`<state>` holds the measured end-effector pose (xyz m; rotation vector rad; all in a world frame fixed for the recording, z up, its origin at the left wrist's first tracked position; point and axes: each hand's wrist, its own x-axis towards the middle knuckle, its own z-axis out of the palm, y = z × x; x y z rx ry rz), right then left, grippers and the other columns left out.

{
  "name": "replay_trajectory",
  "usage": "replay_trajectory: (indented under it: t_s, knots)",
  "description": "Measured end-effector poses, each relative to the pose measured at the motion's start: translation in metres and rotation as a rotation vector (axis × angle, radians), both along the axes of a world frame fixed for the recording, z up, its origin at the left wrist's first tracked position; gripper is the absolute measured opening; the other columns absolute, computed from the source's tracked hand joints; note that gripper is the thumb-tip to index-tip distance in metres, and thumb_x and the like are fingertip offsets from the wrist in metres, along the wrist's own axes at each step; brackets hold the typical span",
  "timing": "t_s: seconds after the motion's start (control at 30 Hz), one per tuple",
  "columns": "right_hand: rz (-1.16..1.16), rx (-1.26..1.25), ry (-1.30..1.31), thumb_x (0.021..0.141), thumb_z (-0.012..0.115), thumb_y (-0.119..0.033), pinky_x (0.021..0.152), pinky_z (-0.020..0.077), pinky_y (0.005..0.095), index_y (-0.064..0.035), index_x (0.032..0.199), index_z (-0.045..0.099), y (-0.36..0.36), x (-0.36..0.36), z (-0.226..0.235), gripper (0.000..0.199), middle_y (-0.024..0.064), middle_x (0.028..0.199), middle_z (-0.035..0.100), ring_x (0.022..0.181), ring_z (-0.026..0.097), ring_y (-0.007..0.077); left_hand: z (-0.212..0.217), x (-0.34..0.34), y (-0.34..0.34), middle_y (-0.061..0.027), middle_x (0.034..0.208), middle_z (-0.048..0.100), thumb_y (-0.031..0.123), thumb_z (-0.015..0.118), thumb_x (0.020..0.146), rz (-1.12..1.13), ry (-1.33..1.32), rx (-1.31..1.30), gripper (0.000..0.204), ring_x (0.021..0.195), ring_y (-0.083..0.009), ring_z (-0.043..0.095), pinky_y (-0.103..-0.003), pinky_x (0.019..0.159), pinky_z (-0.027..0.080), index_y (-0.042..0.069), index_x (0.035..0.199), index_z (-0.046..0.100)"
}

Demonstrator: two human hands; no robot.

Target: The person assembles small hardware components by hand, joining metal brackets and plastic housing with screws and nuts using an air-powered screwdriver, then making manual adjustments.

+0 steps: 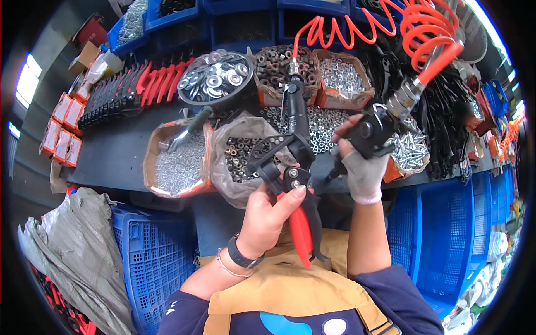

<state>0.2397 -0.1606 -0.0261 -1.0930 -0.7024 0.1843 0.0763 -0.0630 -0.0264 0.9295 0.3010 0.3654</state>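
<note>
My bare left hand (pixel 267 216) is closed round a pair of hand pruners (pixel 301 226) with one red and one black handle; its black head points up and away. My right hand (pixel 364 174), in a pale fingerless glove, grips a black air screwdriver (pixel 368 133). A metal fitting joins this tool to a thick red coiled hose (pixel 430 30). Its dark tip points down to the left, apart from the pruners. Just beyond the pruners stands a second black air tool (pixel 297 109) on a thinner red hose. A bag of dark nuts (pixel 245 159) sits beside my left hand.
On the bench are a box of small silver screws (pixel 177 167), a bowl of washers (pixel 215 81), loose nuts (pixel 324 131) and a box of bolts (pixel 410 151). Red and black handles (pixel 162 81) line the back left. Blue crates (pixel 153 254) flank me below the bench.
</note>
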Motion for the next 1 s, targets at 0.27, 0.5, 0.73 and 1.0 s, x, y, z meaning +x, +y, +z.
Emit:
replay_trajectory:
  t_s: [0.27, 0.5, 0.73, 1.0]
  knots:
    - [-0.187, -0.075, -0.176, 0.079, 0.058, 0.006, 0.065, 0.0496, 0.0243, -0.0029, 0.115, 0.05, -0.009, -0.01, 0.009, 0.037, 0.0098, 0.095, 0.062, 0.082, 0.061, 0.0145, -0.006, -0.012, -0.01, -0.0008, 0.093, 0.061, 0.02, 0.066, 0.089, 0.016, 0.056, 0.228, 0.029, 0.084, -0.0072, 0.055, -0.026, 0.076, 0.046, 0.0, 0.109, 0.058]
    - [-0.032, 0.496, -0.067, 0.079, 0.067, -0.005, 0.073, 0.0537, 0.0362, -0.003, 0.123, 0.045, -0.045, -0.07, 0.077, 0.05, 0.014, 0.105, 0.061, 0.091, 0.062, 0.0286, 0.009, -0.034, -0.014, -0.0049, 0.088, 0.065, 0.018, 0.07, 0.083, 0.149, 0.244, 1.053, 0.036, 0.078, -0.0139, 0.061, -0.029, 0.075, 0.049, -0.001, 0.111, 0.058]
    - [0.032, 0.372, -0.555, 0.074, 0.073, -0.01, 0.083, 0.0506, 0.0364, -0.0053, 0.125, 0.046, -0.041, -0.087, 0.09, 0.058, 0.0124, 0.106, 0.056, 0.094, 0.058, 0.0262, 0.006, -0.026, -0.03, -0.0096, 0.081, 0.061, 0.02, 0.069, 0.082, 0.165, 0.091, 0.909, 0.035, 0.069, -0.0234, 0.06, -0.034, 0.065, 0.048, 0.006, 0.113, 0.059]
    - [-0.008, 0.291, -0.519, 0.076, 0.068, -0.01, 0.085, 0.0508, 0.0365, -0.005, 0.126, 0.046, -0.047, -0.095, 0.088, 0.055, 0.0146, 0.108, 0.057, 0.094, 0.058, 0.0276, 0.002, -0.021, -0.034, -0.0095, 0.081, 0.063, 0.017, 0.068, 0.083, 0.079, 0.052, 0.683, 0.029, 0.074, -0.0216, 0.061, -0.033, 0.07, 0.048, 0.002, 0.106, 0.059]
